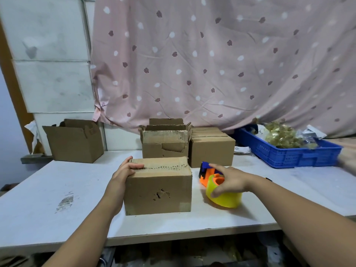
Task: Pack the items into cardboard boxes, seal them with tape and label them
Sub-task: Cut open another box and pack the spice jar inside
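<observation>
A closed cardboard box point(158, 189) with a torn dent in its front stands on the white table point(57, 189) in front of me. My left hand point(125, 170) grips its top left edge, fingers curled over the flap. Right of the box lies an orange and blue tape dispenser point(207, 175) with a yellow tape roll point(225, 199). My right hand point(229, 180) grips the dispenser from above, thumb on the roll's side and fingers over the handle.
Behind stand an open torn box point(164, 143), a closed box point(211, 149) and an open box point(75, 141) at the back left. A blue crate point(285, 153) with packets of goods sits back right. A patterned curtain hangs behind the table.
</observation>
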